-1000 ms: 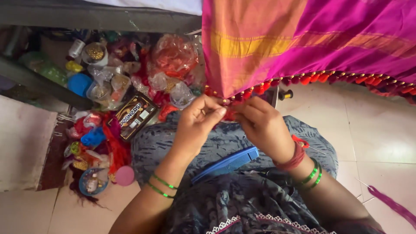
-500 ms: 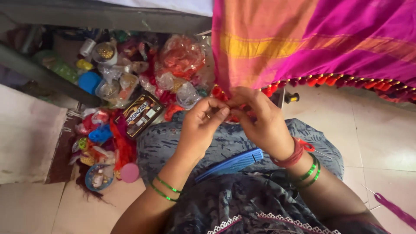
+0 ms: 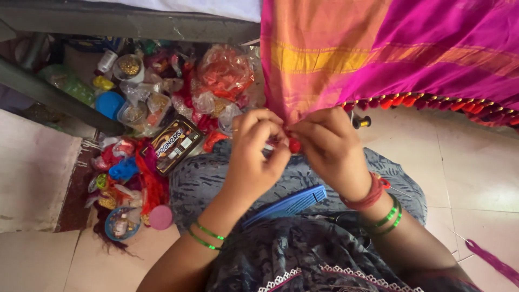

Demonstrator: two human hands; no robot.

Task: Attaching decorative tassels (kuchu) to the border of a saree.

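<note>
- Fingers of both hands are pinched shut and meet at one spot: the left hand [image 3: 254, 157] and the right hand [image 3: 327, 148] both nip a small red tassel [image 3: 294, 145] at the corner of the hanging cloth [image 3: 378, 54].
- Left fingers [image 3: 265, 127] curl tight in from the left; right fingers [image 3: 308, 132] close on it from the right, knuckles up. Whether a needle or thread is between them cannot be told.
- Tassel sits right between the two sets of fingertips, touching both, neither hand clearly nearer.
- Hem of the cloth runs from that corner off to the right, slightly downward, with a row of red tassels [image 3: 421, 100] along it; so the long axis is left-to-right, on the right hand's side.
- Blue comb [image 3: 286, 205] lies on the lap, near, below the hands, untouched.
- Heap of small bags and tubs [image 3: 157, 103] lies on the floor to the left, apart from both hands.
</note>
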